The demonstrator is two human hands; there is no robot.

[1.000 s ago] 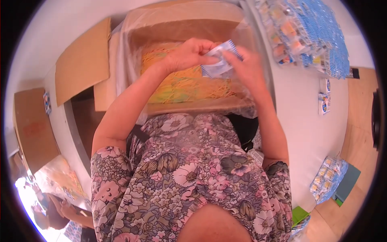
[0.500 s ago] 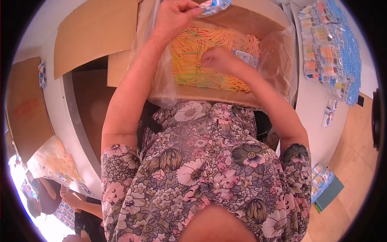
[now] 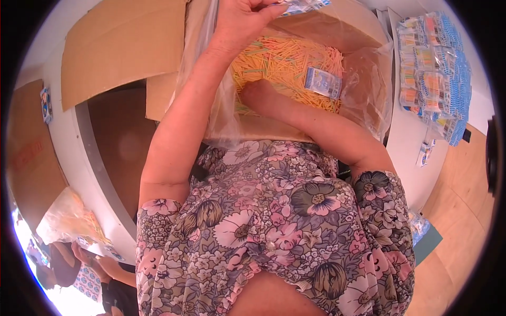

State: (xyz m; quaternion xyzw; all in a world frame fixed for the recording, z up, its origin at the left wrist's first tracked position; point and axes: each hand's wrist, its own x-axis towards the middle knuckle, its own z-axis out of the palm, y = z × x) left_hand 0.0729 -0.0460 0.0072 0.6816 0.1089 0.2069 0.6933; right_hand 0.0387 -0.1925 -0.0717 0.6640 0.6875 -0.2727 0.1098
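Observation:
Above the far side of a cardboard box (image 3: 363,26), my left hand (image 3: 247,16) pinches a small blue-and-white plastic packet (image 3: 305,6). The upper picture edge cuts off part of this hand. My right hand (image 3: 258,95) reaches down among thin yellow, orange, pink and green sticks (image 3: 295,58) in the box; its fingers are hidden from view. Right of it, a flat clear packet (image 3: 323,83) with blue-and-white print lies on the sticks. Clear plastic lining (image 3: 366,79) hangs over the box's walls.
Filled packets (image 3: 435,68) are piled on the white table to the right, with a single packet (image 3: 426,152) nearer. Cardboard flaps (image 3: 124,47) spread out at the left. At lower left, another person's hands (image 3: 100,263) work near a plastic bag of sticks (image 3: 71,218).
My right hand has moved left and down into the sticks, uncovering the packet lying there. My left hand with its packet appears slightly farther right and up as the whole view shifts.

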